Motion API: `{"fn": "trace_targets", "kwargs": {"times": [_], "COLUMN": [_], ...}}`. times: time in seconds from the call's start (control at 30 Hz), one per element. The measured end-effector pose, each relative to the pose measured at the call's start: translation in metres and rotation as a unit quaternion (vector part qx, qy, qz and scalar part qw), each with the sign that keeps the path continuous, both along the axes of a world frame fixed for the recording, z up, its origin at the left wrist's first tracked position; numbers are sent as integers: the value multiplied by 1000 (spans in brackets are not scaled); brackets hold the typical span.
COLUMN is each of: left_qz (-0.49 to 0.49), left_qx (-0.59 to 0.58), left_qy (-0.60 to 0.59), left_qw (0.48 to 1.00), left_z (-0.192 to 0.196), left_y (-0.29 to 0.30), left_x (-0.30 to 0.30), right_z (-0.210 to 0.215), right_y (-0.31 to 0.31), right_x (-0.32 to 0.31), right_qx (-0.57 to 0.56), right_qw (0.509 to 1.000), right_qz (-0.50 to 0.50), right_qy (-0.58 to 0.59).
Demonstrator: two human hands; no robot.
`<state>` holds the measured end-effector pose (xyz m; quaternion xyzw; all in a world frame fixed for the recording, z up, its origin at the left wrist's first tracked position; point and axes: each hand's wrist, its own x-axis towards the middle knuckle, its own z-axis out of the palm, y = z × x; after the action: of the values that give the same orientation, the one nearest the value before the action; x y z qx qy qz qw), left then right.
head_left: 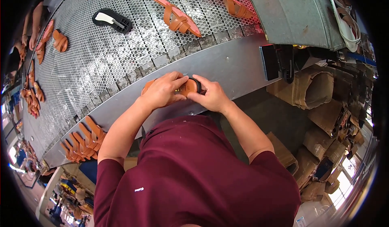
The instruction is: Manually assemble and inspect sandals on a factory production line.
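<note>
A brown sandal [188, 88] with a black edge around one end lies between my hands, above the smooth metal ledge. My left hand [163, 91] is closed over its strap area, with the thumb and fingers near a small gold-coloured piece. At the black-edged end, my right hand [212, 94] grips with thumb and fingers. My palms hide much of the sandal. Past the ledge, a brown strappy sandal upper [177, 19] and another brown one [231, 5] rest on the mesh belt, near a black sole [112, 20] with a pale patch.
The metal ledge [239, 59] borders the mesh conveyor belt [133, 51]. Several brown sandal pieces [84, 141] stand in a row at left. A grey-green machine housing [298, 14] covers the belt's right end. Cardboard boxes [298, 88] fill the right side. Another person's arm [36, 24] shows far left.
</note>
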<state>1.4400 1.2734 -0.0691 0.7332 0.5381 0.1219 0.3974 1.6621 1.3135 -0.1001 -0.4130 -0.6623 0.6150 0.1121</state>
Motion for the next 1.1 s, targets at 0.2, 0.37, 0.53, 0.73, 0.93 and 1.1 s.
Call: {"fn": "trace_targets", "kwargs": {"times": [0.2,0.37,0.53,0.73,0.93,1.1], "left_qz": [23,55,118,221,269,394], "left_qx": [11,-60,-281,-275,-245,-220], "left_qy": [2,-29,-133,-149,-168,-228], "left_qw": [1000,996,943,924,916,863], "left_z": [-2,12,3,9,8,1], "left_y": [6,33,57,62,70,78], "left_x": [9,9,7,20,24,29], "right_z": [-5,-8,11,2,2,-8], "right_y": [6,27,57,65,80,58], "right_x": [-1,11,14,2,1,-5], "right_qx": [64,46,-32,-84,-96,-307], "right_qw": [995,995,999,978,974,943], "right_qz": [-71,-58,2,-127,-112,-13], "right_qy": [20,71,40,145,175,126]}}
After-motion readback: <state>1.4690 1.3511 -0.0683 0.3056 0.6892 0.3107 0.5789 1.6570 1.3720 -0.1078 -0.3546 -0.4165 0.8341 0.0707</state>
